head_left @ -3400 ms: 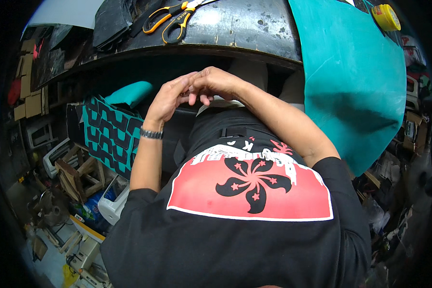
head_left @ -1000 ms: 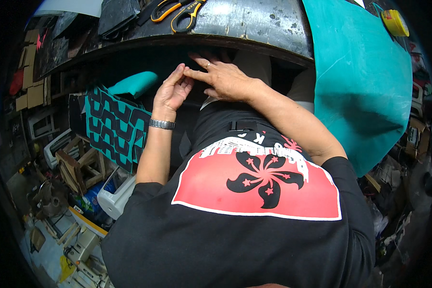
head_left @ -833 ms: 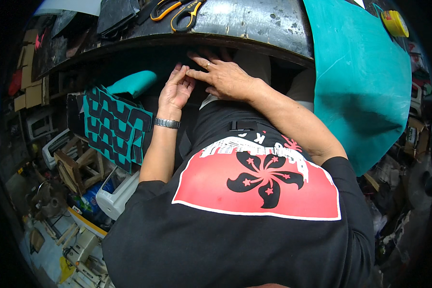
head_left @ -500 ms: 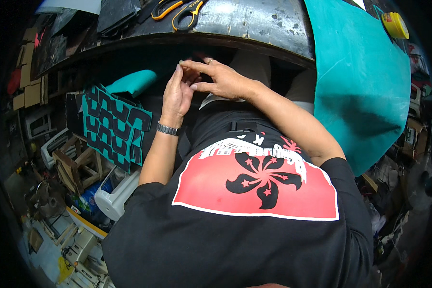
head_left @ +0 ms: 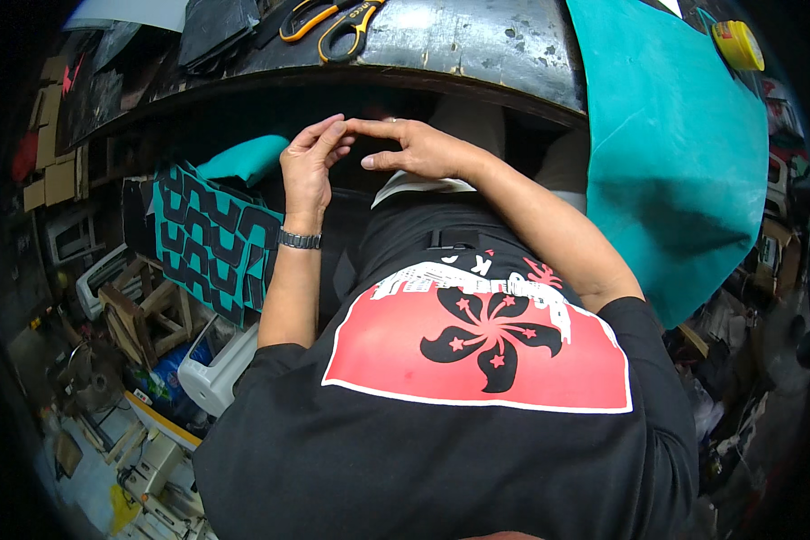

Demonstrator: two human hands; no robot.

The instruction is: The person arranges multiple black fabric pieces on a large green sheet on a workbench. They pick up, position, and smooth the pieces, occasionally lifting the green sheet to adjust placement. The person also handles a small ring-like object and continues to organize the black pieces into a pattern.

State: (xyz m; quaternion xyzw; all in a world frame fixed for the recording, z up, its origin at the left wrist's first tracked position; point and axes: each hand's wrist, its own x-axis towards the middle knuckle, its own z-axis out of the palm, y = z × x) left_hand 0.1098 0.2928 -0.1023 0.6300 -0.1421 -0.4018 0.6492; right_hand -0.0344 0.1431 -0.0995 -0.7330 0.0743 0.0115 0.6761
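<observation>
Over my lap, just below the bench edge, my two hands meet at the fingertips. My left hand (head_left: 309, 171), with a metal watch (head_left: 299, 239) on its wrist, is closed, thumb and index finger pinching the tip of my right index finger. My right hand (head_left: 420, 149) stretches that finger out to the left, its thumb apart, and holds nothing I can see. Its other fingers are partly hidden. Left of my left wrist hangs a teal sheet (head_left: 209, 232) covered with black curved pieces, beside a rolled teal piece (head_left: 245, 158).
Orange-and-black scissors (head_left: 344, 34) lie on the dark workbench (head_left: 477, 40), right of stacked black sheets (head_left: 216, 34). A large teal sheet (head_left: 670, 171) drapes over the bench's right side, with a yellow tub (head_left: 738, 45) at its edge. A white plastic stool (head_left: 214, 369) stands lower left.
My left hand has moved slightly left and turned, from flatter fingers touching my right hand to a pinch on the right index fingertip. The right hand has barely shifted.
</observation>
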